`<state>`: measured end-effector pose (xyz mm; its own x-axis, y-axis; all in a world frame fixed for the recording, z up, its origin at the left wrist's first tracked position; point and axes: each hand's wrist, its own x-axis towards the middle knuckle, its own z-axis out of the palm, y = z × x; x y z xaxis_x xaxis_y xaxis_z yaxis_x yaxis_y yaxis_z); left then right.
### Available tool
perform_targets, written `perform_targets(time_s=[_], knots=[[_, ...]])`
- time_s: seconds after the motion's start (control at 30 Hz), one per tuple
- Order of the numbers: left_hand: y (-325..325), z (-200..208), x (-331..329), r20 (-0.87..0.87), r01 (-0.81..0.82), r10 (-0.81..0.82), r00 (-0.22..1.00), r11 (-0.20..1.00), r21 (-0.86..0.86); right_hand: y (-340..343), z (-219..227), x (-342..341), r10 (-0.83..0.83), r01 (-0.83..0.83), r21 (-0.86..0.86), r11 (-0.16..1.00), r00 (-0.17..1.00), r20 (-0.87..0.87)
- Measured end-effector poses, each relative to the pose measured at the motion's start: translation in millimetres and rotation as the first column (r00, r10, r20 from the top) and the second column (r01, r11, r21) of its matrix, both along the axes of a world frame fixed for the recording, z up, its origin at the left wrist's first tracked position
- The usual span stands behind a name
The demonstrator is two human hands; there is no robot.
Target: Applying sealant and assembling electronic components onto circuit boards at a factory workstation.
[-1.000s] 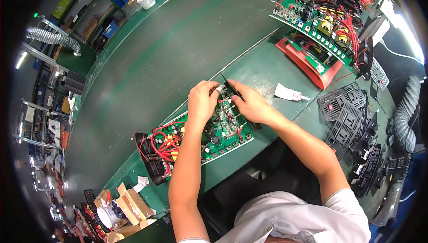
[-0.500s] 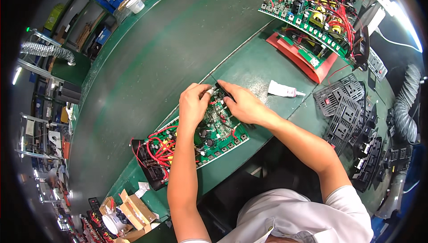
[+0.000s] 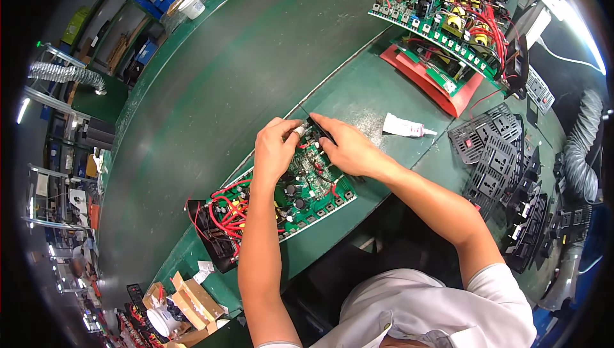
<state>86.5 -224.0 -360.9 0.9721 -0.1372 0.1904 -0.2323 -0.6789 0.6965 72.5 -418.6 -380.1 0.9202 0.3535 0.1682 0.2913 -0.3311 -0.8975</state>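
A green circuit board [image 3: 311, 185] with red wires, black capacitors and yellow-wrapped parts lies at a slant on the bench before me. A black end piece with red leads [image 3: 220, 246] sits at its near left end. My left hand [image 3: 275, 150] reaches over the board's far right end, thumb and fingers pinched together there; what they hold is too small to make out, with a whitish spot at the fingertips. My right hand [image 3: 350, 148] grips the narrow black panel [image 3: 314, 124] at that same end, its fingers along the outer side and its thumb over the board.
A white tube [image 3: 403, 126] with a nozzle lies right of my hands. Farther right are a red holder [image 3: 428, 83], stacked wired boards [image 3: 441, 25] and black slotted panels [image 3: 495, 156]. An opened cardboard box [image 3: 195, 303] stands at the lower left, a white tub [image 3: 192, 6] at the far edge.
Both hands stay at the same end of the board. My left fingertips have shifted very slightly; the whole view has moved a little.
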Motion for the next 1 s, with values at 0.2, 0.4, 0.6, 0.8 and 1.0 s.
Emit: perform_targets(time_s=[0.2,0.4,0.6,0.8,1.0], knots=[[-3.9,1.1,3.2,-0.025,-0.003,0.004,1.0,1.0,0.028,-0.8,0.0,-0.2,0.003,-0.003,-0.005,1.0,1.0,-0.004],[-1.3,2.3,2.3,-0.006,0.013,-0.012,1.0,0.998,0.063,0.0,-1.7,-0.5,-0.006,0.006,-0.005,1.0,0.999,0.032],[-3.3,-3.1,-0.9,0.034,0.003,-0.003,0.999,1.0,0.023,0.4,-1.8,-0.6,-0.01,0.01,-0.014,1.0,1.0,0.028],[-12.4,-8.5,1.9,0.157,0.026,-0.034,0.987,0.998,0.053,-0.7,4.3,-3.4,-0.038,0.039,-0.022,0.999,0.999,0.027],[-9.9,-12.6,2.1,0.213,0.021,-0.037,0.976,0.997,0.078,4.7,11.5,-5.5,-0.043,0.039,-0.056,0.998,0.997,-0.063]])
